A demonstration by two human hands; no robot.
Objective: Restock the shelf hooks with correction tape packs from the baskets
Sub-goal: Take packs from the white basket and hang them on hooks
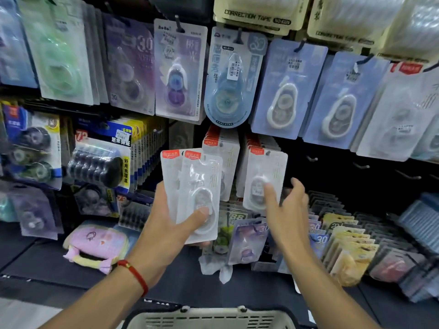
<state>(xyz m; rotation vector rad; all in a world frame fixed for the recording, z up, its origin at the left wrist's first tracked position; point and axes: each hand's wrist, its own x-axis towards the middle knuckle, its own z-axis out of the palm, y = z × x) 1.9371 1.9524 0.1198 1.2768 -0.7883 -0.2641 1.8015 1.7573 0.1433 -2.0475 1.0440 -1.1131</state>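
My left hand grips two white correction tape packs with red labels, thumb across the front one, held upright before the shelf. Just right of them hangs a stack of matching white packs on a hook. My right hand is open, fingers spread, its fingertips at the front hanging pack; whether they touch it I cannot tell. Another stack of the same packs hangs behind the ones I hold. A beige basket sits at the bottom edge, below my arms.
Bare hooks stick out of the dark panel to the right. Blue packs and other correction tapes hang above. Rows of packs stand on the lower shelf at right; a pink pouch lies at left.
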